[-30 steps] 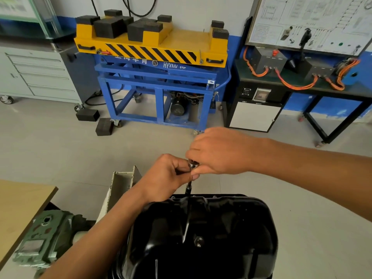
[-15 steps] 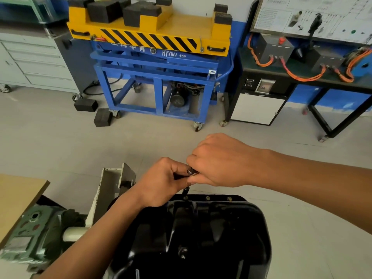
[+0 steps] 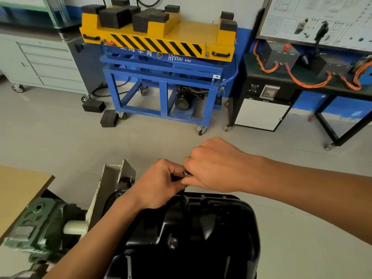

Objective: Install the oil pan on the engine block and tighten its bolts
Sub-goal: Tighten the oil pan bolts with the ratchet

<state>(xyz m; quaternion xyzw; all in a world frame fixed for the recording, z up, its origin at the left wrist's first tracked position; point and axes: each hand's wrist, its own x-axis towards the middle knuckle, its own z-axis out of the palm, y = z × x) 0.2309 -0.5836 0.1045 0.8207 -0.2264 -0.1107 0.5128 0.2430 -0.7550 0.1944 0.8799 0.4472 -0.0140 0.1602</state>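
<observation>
The glossy black oil pan (image 3: 203, 234) fills the lower middle, seated on the engine with small bolts (image 3: 203, 196) along its far flange. Above that far edge both hands meet on a ratchet wrench (image 3: 186, 173), whose chrome head shows between them. My left hand (image 3: 159, 186) grips the dark handle. My right hand (image 3: 213, 166) curls over the head from the right. The extension shaft (image 3: 182, 193) drops from the head toward the flange; its tip is hidden.
A cream engine-stand bracket (image 3: 112, 182) and a green gearbox (image 3: 38, 224) sit left of the pan. A wooden tabletop (image 3: 18, 190) is at far left. Across the grey floor stand a blue and yellow lift cart (image 3: 161, 63), grey drawers (image 3: 46, 63) and a black trainer bench (image 3: 302, 81).
The view tilted down a little, so the pan and hands sit slightly higher in frame. Both hands keep their hold on the wrench, shifting slightly.
</observation>
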